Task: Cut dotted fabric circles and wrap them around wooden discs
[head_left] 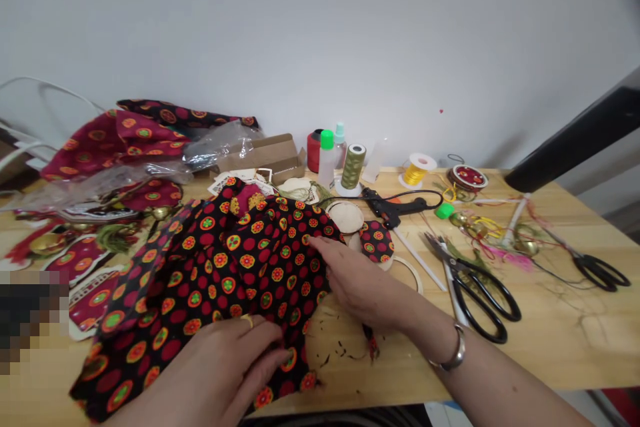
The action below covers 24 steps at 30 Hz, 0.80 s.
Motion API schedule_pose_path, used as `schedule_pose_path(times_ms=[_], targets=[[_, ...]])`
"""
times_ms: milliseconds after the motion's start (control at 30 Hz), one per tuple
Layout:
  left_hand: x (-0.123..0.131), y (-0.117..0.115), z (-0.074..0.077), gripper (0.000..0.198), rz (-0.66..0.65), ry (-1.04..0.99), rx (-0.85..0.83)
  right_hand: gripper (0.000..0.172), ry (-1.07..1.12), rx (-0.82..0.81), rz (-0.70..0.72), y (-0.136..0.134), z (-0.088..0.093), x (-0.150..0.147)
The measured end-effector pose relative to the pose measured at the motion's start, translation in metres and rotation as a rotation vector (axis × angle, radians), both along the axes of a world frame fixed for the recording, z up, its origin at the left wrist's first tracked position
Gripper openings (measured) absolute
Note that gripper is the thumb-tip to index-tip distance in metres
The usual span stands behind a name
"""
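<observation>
A large black cotton cloth (270, 267) with red dots and orange-green flower rounds lies crumpled in front of me. My left hand (243, 353) is on its near part, fingers bent and thumb close to them on the fabric. At the cloth's right edge is my right hand (357, 280), wearing a silver bangle, its fingers closing on the fabric and partly hidden by the hand itself. Just beyond the right hand lie a round piece covered in the same print (377, 241) and a pale disc (345, 217). Dark scraps are scattered below the right hand.
Black-handled scissors (480, 293) and a glue gun (400, 208) lie to the right, with another pair of scissors (597, 270) farther off. Thread spools (353, 170), a green-capped bottle (327, 160) and a cardboard box (265, 157) stand along the wall. Decorated pieces (93, 293) lie left.
</observation>
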<state>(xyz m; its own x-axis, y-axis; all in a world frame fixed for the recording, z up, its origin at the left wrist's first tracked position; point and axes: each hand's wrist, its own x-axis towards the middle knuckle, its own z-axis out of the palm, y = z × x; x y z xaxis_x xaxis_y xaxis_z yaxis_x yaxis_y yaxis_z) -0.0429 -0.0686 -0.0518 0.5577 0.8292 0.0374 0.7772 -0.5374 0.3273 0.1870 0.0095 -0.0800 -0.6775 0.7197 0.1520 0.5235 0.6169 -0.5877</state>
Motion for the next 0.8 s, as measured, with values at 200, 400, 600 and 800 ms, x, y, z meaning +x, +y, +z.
schedule_pose_path(times_ms=[200,400,600,800], targets=[[0.025,0.05,0.002,0.028,-0.031,-0.166,0.061,0.057,-0.025,0.006,-0.061,0.013,0.0,0.013],[0.026,0.081,-0.029,0.039,-0.11,-0.078,0.107,0.056,-0.049,0.045,-0.115,0.016,-0.001,0.016],[0.014,0.079,-0.036,0.049,-0.114,-0.013,0.164,0.027,-0.009,0.162,-0.034,0.009,0.007,0.01],[-0.004,0.081,-0.025,0.051,-0.115,0.041,0.176,0.016,-0.084,0.199,0.038,0.007,0.011,0.006]])
